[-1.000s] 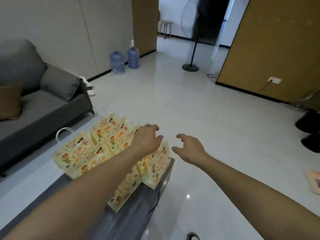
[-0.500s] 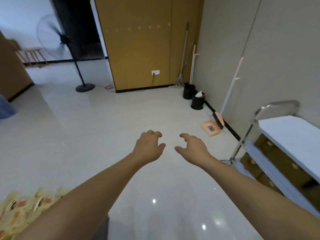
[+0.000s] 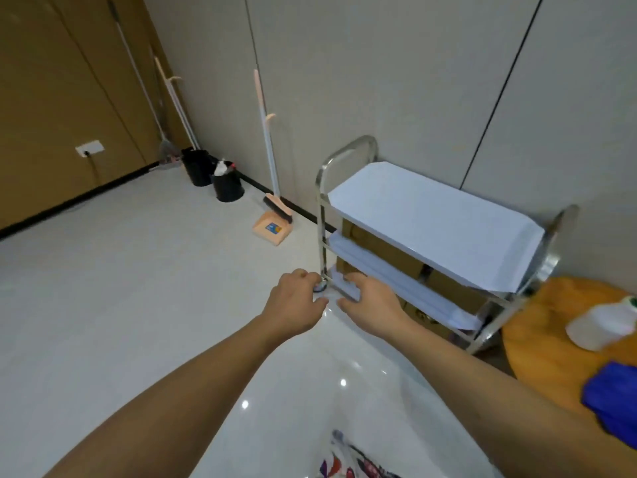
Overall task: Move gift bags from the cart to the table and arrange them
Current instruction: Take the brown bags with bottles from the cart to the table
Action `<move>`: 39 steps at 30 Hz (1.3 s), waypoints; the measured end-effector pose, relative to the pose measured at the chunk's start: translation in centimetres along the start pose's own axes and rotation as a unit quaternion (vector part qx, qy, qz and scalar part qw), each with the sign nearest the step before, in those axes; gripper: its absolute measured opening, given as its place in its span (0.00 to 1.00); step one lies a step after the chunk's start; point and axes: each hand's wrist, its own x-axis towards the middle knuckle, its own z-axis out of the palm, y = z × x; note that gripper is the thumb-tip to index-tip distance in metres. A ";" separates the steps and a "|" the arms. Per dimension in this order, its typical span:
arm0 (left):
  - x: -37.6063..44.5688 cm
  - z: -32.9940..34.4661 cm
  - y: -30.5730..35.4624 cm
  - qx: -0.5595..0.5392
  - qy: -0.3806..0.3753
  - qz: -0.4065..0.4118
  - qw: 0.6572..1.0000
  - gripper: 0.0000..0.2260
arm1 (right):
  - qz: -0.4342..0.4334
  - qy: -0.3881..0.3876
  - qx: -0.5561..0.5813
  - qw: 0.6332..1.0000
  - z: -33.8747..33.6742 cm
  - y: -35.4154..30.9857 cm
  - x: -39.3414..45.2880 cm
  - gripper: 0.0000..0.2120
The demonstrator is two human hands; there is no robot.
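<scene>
A steel cart (image 3: 346, 150) with white shelf boards stands against the wall at the right. Its top shelf (image 3: 434, 219) is bare; brown bags or boxes (image 3: 386, 250) show between the shelves, partly hidden. My left hand (image 3: 296, 305) and my right hand (image 3: 372, 310) are stretched out side by side over the floor, just short of the cart's near lower corner. Both hold nothing, with fingers loosely curled and apart. The table and the patterned gift bags are out of view.
A dustpan and brush (image 3: 274, 225) lean on the wall left of the cart, with two black bins (image 3: 225, 186) and mops beyond. A round wooden table (image 3: 551, 322) at the right carries a white bottle (image 3: 603, 326) and a blue cloth (image 3: 613, 395).
The view has swung right, from the table with gift bags across the floor to the cart. Both hands stayed out in front, empty, and now reach close to the cart.
</scene>
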 end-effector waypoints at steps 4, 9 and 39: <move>5.1 2.6 2.0 0.006 -0.051 0.081 0.995 0.21 | 0.083 0.033 0.022 0.996 -0.5 3.9 1.7 0.30; 12.7 5.6 2.4 -0.005 -0.105 0.140 0.984 0.22 | 0.178 0.078 0.047 0.980 -0.4 7.5 4.8 0.30; 41.9 41.4 0.0 -0.096 -0.109 0.240 0.960 0.17 | 0.316 0.220 0.015 0.923 16.2 37.1 27.7 0.27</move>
